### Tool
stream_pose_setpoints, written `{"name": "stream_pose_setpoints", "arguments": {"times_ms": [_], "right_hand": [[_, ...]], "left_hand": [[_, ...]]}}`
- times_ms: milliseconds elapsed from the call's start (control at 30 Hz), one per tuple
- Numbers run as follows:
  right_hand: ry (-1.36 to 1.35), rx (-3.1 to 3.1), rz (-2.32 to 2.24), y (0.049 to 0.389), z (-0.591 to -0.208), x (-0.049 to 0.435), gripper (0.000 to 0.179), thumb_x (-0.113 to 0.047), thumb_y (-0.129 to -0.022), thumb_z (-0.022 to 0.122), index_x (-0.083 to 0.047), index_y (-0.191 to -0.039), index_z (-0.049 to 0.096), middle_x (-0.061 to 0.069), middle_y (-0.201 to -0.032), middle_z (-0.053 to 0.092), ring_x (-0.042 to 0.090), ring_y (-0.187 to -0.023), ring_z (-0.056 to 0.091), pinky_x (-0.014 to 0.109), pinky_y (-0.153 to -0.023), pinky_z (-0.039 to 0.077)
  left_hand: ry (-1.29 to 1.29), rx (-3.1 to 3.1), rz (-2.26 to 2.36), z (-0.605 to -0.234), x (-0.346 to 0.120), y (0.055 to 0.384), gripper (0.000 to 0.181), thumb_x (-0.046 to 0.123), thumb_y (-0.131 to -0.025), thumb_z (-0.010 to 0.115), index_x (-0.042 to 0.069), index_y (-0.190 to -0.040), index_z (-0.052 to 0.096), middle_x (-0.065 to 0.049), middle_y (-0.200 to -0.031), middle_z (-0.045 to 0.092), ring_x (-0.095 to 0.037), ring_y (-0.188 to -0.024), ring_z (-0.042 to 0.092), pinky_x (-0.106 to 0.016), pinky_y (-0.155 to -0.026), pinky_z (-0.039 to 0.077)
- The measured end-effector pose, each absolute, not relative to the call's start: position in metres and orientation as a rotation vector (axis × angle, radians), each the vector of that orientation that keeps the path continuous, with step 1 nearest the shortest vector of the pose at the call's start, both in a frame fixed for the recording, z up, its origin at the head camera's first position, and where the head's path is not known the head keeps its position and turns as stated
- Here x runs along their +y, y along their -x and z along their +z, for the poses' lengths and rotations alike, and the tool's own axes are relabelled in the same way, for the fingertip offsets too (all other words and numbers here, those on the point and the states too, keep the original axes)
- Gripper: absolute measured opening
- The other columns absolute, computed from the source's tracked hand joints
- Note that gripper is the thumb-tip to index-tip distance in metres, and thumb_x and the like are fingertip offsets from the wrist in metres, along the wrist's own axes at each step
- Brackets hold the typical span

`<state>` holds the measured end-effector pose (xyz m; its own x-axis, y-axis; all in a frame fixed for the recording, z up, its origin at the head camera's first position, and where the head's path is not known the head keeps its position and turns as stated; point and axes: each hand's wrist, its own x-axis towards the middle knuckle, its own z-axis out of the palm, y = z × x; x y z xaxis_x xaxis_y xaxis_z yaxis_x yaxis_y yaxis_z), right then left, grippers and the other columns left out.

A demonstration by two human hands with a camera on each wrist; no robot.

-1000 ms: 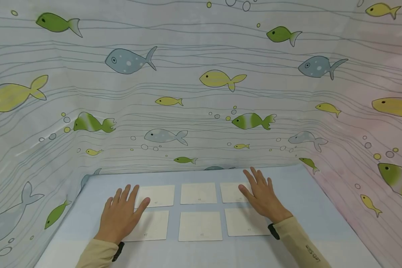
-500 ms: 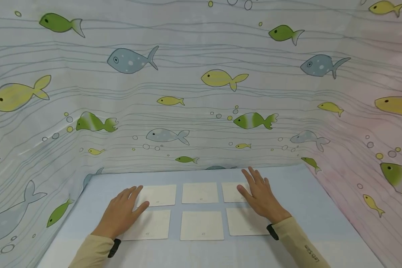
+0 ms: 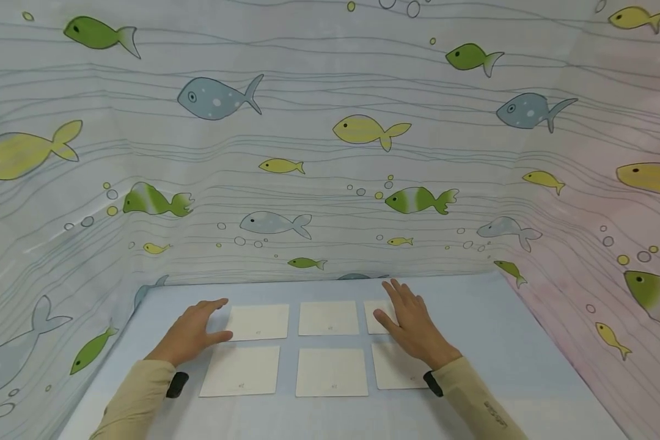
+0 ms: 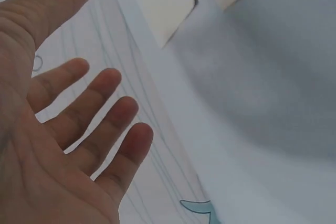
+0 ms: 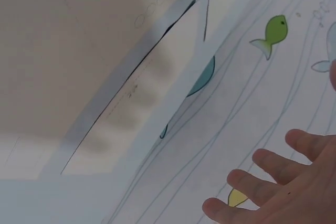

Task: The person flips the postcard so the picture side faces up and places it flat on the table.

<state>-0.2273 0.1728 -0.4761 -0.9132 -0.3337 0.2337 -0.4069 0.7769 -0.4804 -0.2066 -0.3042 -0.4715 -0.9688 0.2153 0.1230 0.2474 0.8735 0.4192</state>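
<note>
The left hand (image 3: 189, 330), fingers loose and empty, is near the far-left cream card (image 3: 260, 324); the right hand (image 3: 415, 330), likewise free, hovers over the far-right card (image 3: 375, 305). Gaps keep the six cards (image 3: 332, 371) from overlapping on the pale-blue tabletop (image 3: 519, 360).

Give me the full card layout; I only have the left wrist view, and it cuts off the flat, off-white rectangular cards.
Observer: Head view shows six flat, off-white rectangular cards in two rows of three on a smooth, pale blue tabletop.
Operator: Copy. Can't see the right hand. Where is it?
Observer: In the head view, the bare right hand, fingers outstretched, partly covers the two cards at the person's right end of the rows.
</note>
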Motion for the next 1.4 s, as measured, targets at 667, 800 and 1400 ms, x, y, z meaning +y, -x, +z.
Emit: {"name": "stream_pose_setpoints", "arguments": {"times_ms": [667,800,1400], "right_hand": [[-0.888,-2.872,0.997,0.245,-0.485,0.1,0.074,-0.045,-0.101,0.061,-0.01,-0.158,0.031,0.008,-0.161,0.034,0.031,-0.148,0.029,0.053,-0.116,0.027],[-0.921,-2.887,0.808,0.251,-0.484,0.08,0.076,-0.048,-0.099,0.063,-0.01,-0.157,0.033,0.008,-0.158,0.038,0.03,-0.147,0.031,0.05,-0.117,0.026],[-0.841,-3.053,0.709,0.28,-0.494,0.007,0.086,-0.06,-0.086,0.073,-0.014,-0.153,0.045,0.011,-0.145,0.049,0.029,-0.132,0.044,0.045,-0.105,0.043]], "left_hand": [[0.284,-3.242,-0.801,-0.493,-0.318,0.259,0.092,0.046,-0.071,0.091,0.003,-0.144,0.054,-0.016,-0.114,0.061,-0.035,-0.105,0.056,-0.057,-0.092,0.047],[0.22,-3.27,-0.752,-0.495,-0.316,0.261,0.093,0.048,-0.069,0.091,0.003,-0.142,0.055,-0.015,-0.114,0.059,-0.036,-0.103,0.054,-0.058,-0.091,0.046],[0.14,-3.288,-0.75,-0.498,-0.316,0.265,0.09,0.042,-0.066,0.095,0.007,-0.139,0.056,-0.013,-0.112,0.056,-0.037,-0.107,0.048,-0.058,-0.091,0.043]]}}
